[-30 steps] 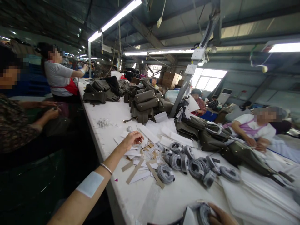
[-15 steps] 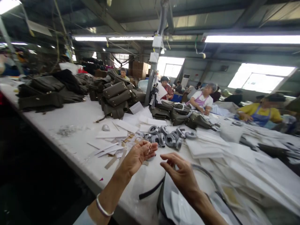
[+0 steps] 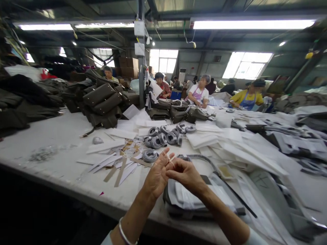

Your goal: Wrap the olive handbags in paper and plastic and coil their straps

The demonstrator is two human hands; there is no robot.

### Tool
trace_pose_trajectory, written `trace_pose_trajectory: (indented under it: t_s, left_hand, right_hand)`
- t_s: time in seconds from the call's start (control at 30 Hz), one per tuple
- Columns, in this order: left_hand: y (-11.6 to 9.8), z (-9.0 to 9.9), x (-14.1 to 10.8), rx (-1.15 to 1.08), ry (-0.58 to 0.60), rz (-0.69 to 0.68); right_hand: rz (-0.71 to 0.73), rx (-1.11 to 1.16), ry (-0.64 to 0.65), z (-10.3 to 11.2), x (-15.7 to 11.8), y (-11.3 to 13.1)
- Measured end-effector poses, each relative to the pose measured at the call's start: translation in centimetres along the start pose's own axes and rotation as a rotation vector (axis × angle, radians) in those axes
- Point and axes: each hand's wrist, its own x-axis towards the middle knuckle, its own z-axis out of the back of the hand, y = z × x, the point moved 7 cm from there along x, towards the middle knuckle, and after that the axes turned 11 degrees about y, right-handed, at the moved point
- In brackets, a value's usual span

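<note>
In the head view my left hand (image 3: 156, 175) is palm up, with a thin pale string (image 3: 170, 162) caught around its fingers. My right hand (image 3: 187, 175) meets it at the fingertips, pinching at the same string. Whether the string is a loop or loose ends cannot be made out. Below the right hand lies a dark grey bag (image 3: 176, 213), flat on the table, with a white wrapped packet (image 3: 187, 197) on top. Its dark strap (image 3: 211, 161) curves out behind. A rolled grey strap (image 3: 150, 156) rests just beyond my left fingertips.
The white table (image 3: 66, 177) carries cardboard and paper strips (image 3: 120, 170), more rolled straps (image 3: 172, 137), and white sheets (image 3: 204, 139). Dark bags (image 3: 102, 98) are heaped behind, around a metal post (image 3: 141, 75). Small clear pieces (image 3: 42, 153) lie left. Several co-workers sit across.
My right hand has come across to my left hand, and their fingertips now meet at the string. The view has swung right and levelled out.
</note>
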Motion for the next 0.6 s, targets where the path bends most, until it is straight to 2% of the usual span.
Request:
trace_pose_trajectory:
  t_s: [0.07, 0.13, 0.3, 0.37, 0.47, 0.53, 0.6]
  left_hand:
    - [0.5, 0.8, -0.4, 0.052, -0.013, 0.054]
    - [1.5, 1.0, -1.1, 0.175, 0.046, 0.149]
    - [5.1, -0.5, -3.9, 0.639, 0.357, 0.414]
    - [6.3, -1.3, -4.7, 0.702, 0.444, 0.460]
    - [7.4, -1.6, -4.9, 0.725, 0.474, 0.491]
    - [7.7, -1.2, -4.2, 0.741, 0.497, 0.509]
    - [7.3, -0.4, -2.7, 0.731, 0.495, 0.485]
  right_hand:
    - [-0.118, 0.218, 0.099, -0.1, -0.9, -1.0]
    - [-0.198, 0.306, 0.105, 0.7, -2.1, -1.5]
    - [-0.314, 0.256, 0.003, 4.4, -4.9, -2.8]
    - [-0.305, 0.232, -0.061, 5.7, -5.7, -3.2]
    - [-0.221, 0.270, -0.198, 7.3, -6.2, -3.5]
    - [-0.179, 0.463, -0.228, 7.5, -6.0, -4.2]
    - [-0.195, 0.715, -0.198, 7.0, -5.3, -5.3]
